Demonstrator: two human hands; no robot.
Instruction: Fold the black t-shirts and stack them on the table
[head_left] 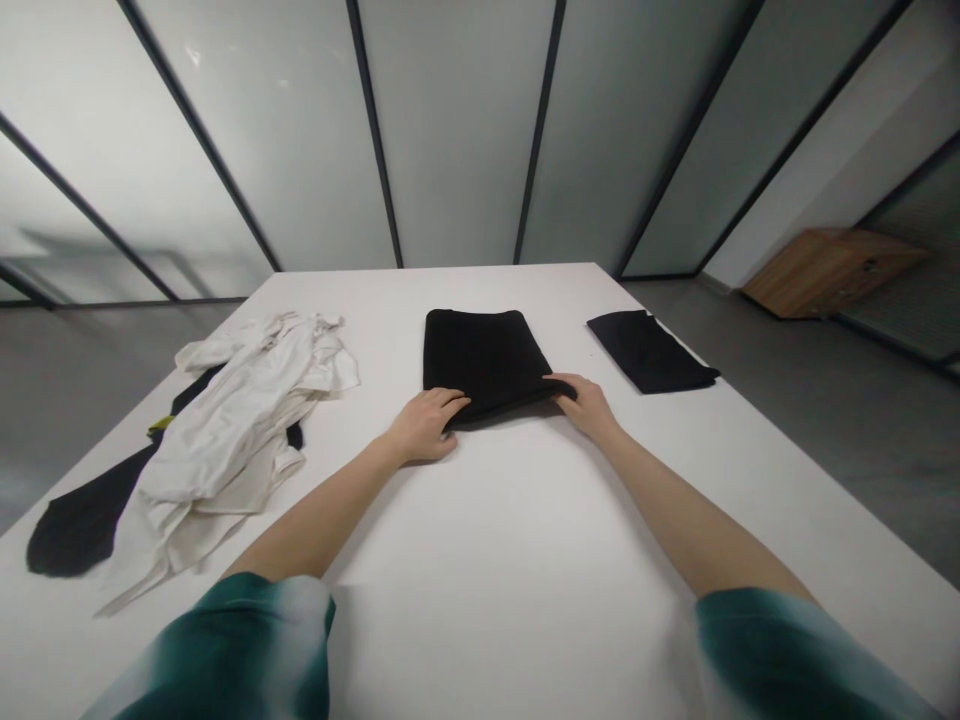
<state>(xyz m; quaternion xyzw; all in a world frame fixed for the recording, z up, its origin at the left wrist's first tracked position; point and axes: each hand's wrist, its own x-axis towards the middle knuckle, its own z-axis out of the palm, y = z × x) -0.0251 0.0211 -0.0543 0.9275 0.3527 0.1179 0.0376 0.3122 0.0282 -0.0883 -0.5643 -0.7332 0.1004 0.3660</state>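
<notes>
A folded black cloth [484,355], perhaps a garment, lies in the middle of the white table. At its near left corner, my left hand [427,425] has the edge between thumb and fingers. My right hand [585,405] pinches the near right corner, which is lifted slightly off the table. Both hands are closed on the cloth, and parts of the fingertips are hidden by it. Further right lies a second folded black cloth [649,350], flat and apart from my hands.
On the left of the table [495,600] is a loose heap of white clothing [225,420], lying over a dark garment [90,510] with a small yellow-green patch [160,427]. Frosted glass panels [457,130] stand behind the table. A wooden cabinet [832,270] is at the far right.
</notes>
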